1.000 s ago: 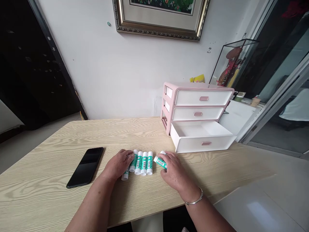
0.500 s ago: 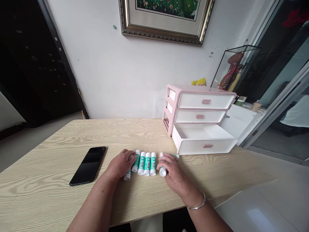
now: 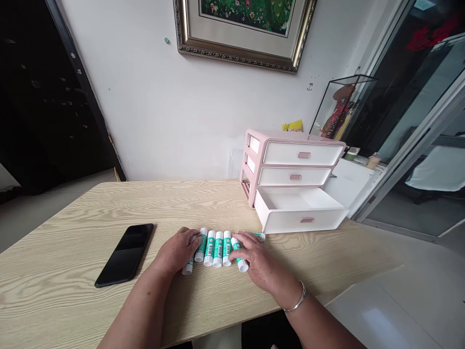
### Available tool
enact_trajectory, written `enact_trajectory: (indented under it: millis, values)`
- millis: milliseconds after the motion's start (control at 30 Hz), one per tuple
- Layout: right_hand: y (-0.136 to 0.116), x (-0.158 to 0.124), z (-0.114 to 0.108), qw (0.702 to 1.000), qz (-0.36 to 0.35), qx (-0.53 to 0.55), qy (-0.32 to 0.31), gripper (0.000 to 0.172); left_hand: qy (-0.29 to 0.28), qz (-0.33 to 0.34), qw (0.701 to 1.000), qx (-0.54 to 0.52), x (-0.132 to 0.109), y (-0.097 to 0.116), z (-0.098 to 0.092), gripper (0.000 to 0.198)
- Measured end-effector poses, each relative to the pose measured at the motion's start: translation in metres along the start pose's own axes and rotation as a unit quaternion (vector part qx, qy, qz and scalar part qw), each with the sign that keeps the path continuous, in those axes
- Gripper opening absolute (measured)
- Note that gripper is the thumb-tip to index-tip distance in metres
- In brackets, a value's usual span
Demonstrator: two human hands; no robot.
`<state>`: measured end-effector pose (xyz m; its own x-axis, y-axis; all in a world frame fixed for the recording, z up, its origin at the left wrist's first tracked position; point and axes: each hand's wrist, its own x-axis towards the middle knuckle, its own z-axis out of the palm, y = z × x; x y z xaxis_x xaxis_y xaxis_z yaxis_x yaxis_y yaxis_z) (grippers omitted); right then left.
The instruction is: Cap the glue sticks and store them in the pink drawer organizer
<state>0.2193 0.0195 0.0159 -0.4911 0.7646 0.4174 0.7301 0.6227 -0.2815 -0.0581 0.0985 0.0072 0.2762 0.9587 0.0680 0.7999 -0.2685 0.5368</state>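
Leftmost tube (image 3: 188, 268) is partly hidden under left hand (image 3: 178, 252); fingers bend over it, grip cannot be told. Right hand (image 3: 261, 264) covers part of slanted tube (image 3: 242, 264); fingers curl across it, firmness of hold unclear. Crosswise tube (image 3: 260, 236), partly masked behind those fingers, lies left-right near drawer (image 3: 305, 220). Between: four tubes (image 3: 218, 249) side by side on table (image 3: 203, 300), long axes toward wall (image 3: 181, 111); slanted tube's near end veers right
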Motion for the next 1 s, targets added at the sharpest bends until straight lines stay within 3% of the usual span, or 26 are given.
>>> enact_trajectory:
  millis: [167, 300, 433, 667, 833, 1000]
  values:
    - [0.011, -0.005, 0.001, 0.999, 0.022, -0.039, 0.02, 0.05, 0.0, -0.003, 1.0, -0.002, 0.0, 0.0, 0.0, 0.044]
    - [0.021, -0.009, 0.004, 0.993, 0.086, -0.075, 0.041, 0.062, 0.006, -0.002, 1.0, 0.003, 0.0, -0.001, 0.001, 0.044]
    - [0.025, -0.012, 0.005, 0.984, 0.14, -0.104, 0.025, 0.057, 0.009, -0.002, 1.0, 0.004, 0.0, -0.002, 0.001, 0.044]
    - [-0.004, -0.019, 0.01, 0.969, 0.223, -0.091, 0.055, 0.044, 0.003, -0.003, 1.0, 0.0, -0.002, 0.001, 0.001, 0.046]
    - [-0.025, -0.016, 0.028, 0.977, 0.188, -0.095, 0.035, 0.056, -0.001, 0.008, 1.0, 0.002, -0.002, 0.003, 0.004, 0.052]
    - [-0.014, 0.004, 0.037, 0.979, 0.138, -0.149, -0.02, 0.06, -0.004, 0.005, 1.0, 0.008, -0.006, 0.003, 0.003, 0.051]
